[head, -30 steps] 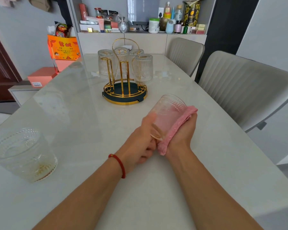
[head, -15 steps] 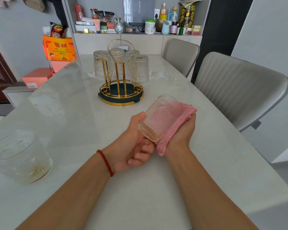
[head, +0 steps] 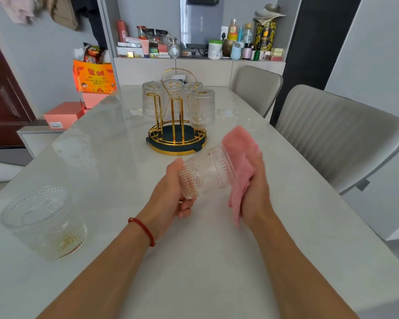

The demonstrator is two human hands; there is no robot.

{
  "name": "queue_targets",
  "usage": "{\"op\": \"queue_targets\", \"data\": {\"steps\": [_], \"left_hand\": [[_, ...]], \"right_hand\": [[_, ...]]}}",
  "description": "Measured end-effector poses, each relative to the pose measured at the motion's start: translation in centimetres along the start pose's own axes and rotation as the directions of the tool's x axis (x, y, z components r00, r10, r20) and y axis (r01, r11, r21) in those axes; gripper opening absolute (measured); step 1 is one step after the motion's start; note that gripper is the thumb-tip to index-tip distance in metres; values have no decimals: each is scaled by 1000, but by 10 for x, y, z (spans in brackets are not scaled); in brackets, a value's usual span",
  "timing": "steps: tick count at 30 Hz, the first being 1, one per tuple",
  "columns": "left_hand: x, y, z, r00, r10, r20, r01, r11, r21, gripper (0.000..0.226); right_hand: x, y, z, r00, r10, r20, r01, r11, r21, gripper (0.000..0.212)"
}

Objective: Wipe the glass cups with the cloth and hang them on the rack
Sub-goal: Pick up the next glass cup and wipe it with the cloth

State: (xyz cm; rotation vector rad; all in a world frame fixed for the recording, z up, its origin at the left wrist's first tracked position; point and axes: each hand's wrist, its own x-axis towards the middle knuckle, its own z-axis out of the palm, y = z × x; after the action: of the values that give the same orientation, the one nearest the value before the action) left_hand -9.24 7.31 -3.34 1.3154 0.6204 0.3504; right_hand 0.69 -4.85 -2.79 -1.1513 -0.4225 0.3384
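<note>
1. While your left hand point(head: 171, 192) is gripping the ribbed glass cup point(head: 205, 173) by its base end, fingers curled under it, you are holding the cup on its side above the surface point(head: 217, 261), its other end pointing at your right hand point(head: 255, 192).
2. Your right hand is clutching the pink cloth point(head: 241, 157) and pressing it over that far end of the cup; the cloth is blurred, so you cannot tell how far it is reaching inside.
3. You are looking at six cups in all: one between your hands, four hanging upside down on the gold rack point(head: 176, 125), and one beaded cup point(head: 44, 222) standing upright near the left edge, well apart from your hands.
4. Compared with half a second ago, you are now holding the cup flatter and have moved the cloth from its underside to its end.
</note>
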Motion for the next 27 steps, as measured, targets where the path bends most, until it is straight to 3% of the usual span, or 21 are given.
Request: {"op": "queue_targets", "data": {"steps": [2,4,6,9,12,14,16,20,23,25,27], "left_hand": [[2,0,-4,1000,15,-21,-15,1000,-4,60],[3,-1,-7,1000,23,-22,-23,1000,-8,59],[4,-2,-10,1000,13,-15,-13,1000,-15,58],[5,-1,-15,1000,3,-7,-3,1000,-10,56],[7,0,-22,1000,-14,-13,14,1000,-16,58],[8,2,-27,999,-22,-26,21,999,-25,59],[8,4,-30,999,-32,-35,32,999,-10,58],[3,9,-31,998,-55,-3,55,993,107,58],[-2,14,-27,998,-60,10,55,960,276,56],[-5,16,-25,997,-71,30,54,925,376,55],[-8,17,-23,994,-92,63,58,907,416,55]], "right_hand": [[0,4,7,994,-87,61,101,947,-306,38],[1,7,7,996,-59,61,80,892,-445,43],[-2,5,5,997,-48,53,66,904,-422,44],[-14,-1,-1,981,-130,143,174,914,-367,36],[-20,-4,3,936,-114,334,218,932,-291,21],[-22,-5,0,892,-64,448,241,905,-350,20],[-30,-10,-10,799,-98,593,389,836,-386,31],[-32,-18,-26,672,-68,738,628,580,-519,21],[-33,-15,-30,649,95,755,688,352,-635,33],[-36,-5,-34,644,195,740,672,318,-669,39],[-39,2,-30,646,175,743,681,309,-664,35]]}}
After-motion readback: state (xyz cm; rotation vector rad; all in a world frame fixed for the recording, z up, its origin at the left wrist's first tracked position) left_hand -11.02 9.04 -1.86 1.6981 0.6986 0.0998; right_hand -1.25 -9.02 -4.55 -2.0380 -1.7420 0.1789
